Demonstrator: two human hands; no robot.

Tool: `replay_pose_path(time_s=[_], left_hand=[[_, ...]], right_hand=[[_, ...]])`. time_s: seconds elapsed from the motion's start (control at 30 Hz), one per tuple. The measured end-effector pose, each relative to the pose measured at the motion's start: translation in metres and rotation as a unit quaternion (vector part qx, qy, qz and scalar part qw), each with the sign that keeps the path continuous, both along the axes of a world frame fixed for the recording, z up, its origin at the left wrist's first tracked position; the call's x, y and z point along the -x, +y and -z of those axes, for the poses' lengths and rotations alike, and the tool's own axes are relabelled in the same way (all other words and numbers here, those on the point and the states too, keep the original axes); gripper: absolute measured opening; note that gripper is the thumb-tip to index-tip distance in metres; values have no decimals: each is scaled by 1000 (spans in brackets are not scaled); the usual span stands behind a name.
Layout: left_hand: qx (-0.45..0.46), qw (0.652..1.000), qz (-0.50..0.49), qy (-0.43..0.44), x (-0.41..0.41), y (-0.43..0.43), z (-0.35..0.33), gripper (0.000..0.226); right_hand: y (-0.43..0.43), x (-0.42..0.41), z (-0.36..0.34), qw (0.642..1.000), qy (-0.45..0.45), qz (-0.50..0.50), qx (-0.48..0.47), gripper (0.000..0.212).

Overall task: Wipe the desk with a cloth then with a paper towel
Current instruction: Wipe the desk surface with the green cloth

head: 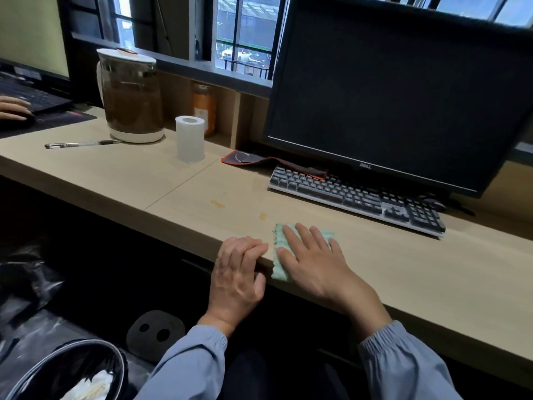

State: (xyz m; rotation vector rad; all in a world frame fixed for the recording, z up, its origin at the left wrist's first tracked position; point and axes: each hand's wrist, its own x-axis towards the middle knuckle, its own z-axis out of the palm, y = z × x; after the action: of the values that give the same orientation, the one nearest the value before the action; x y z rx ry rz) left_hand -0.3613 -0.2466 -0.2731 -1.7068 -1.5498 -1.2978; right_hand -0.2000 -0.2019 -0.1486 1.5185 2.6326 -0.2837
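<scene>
A pale green cloth (278,238) lies flat at the front edge of the light wooden desk (403,264). My right hand (310,261) is pressed palm-down on the cloth with fingers spread. My left hand (238,272) rests beside it on the desk's front edge, fingers curled over the rim and holding nothing. Two small yellowish stains (217,204) mark the desk just beyond the cloth. A roll of paper towel (190,138) stands upright further back on the left.
A black keyboard (357,196) and a dark monitor (401,88) sit behind the cloth, with a red-edged mouse pad (248,157) beside them. A kettle (131,95) and a pen (82,144) are at the left. Another person's hand (13,108) is far left. A bin (69,370) stands below.
</scene>
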Motion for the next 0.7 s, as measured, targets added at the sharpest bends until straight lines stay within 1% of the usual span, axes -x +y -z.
replay_pose_path(time_s=[0.27,0.43,0.57,0.7], left_hand=[[-10,1000,-7,6,1,3,4,58],[-24,1000,-10,0,0,9,4,61],[-38,999,-9,-18,-6,11,4,61],[-30,999,0,-17,-1,12,4,62]], right_hand=[[60,15,-7,1000,8,22,17,64],[95,26,-7,999,24,38,6,66],[101,27,-3,999,30,41,-4,66],[100,26,-2,999,27,38,-2,66]])
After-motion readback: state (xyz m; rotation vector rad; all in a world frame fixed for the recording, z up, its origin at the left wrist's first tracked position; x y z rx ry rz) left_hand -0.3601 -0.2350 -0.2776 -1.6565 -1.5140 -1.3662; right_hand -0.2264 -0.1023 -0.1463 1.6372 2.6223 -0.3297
